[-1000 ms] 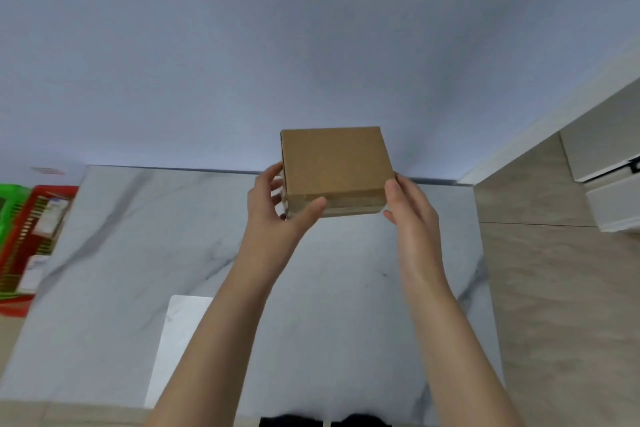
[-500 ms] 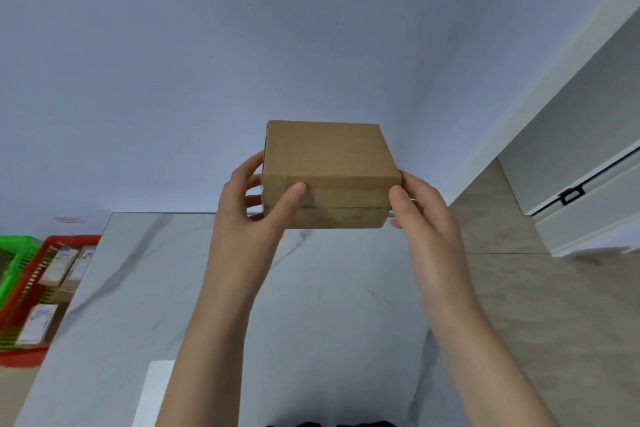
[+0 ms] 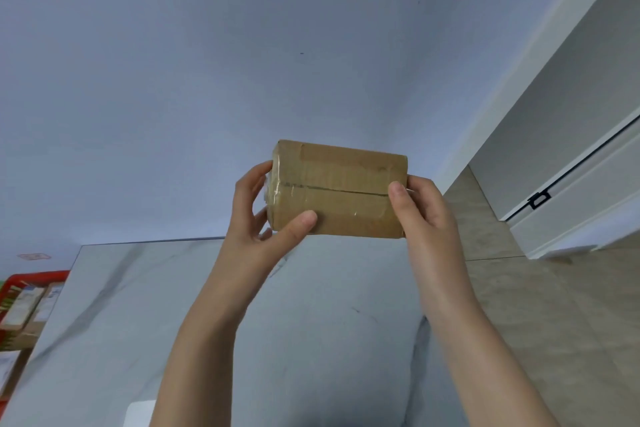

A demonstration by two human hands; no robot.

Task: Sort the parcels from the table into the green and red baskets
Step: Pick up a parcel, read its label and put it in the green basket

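I count one brown taped cardboard parcel (image 3: 337,189), held up between two hands above the white marble table (image 3: 311,322). The left hand (image 3: 258,218) curls round its left end, thumb on the near face, and the right hand (image 3: 422,218) grips its right end. Far left of and below the left hand, one red plastic basket (image 3: 34,278) holds labelled parcels (image 3: 24,305) too blurred to count.
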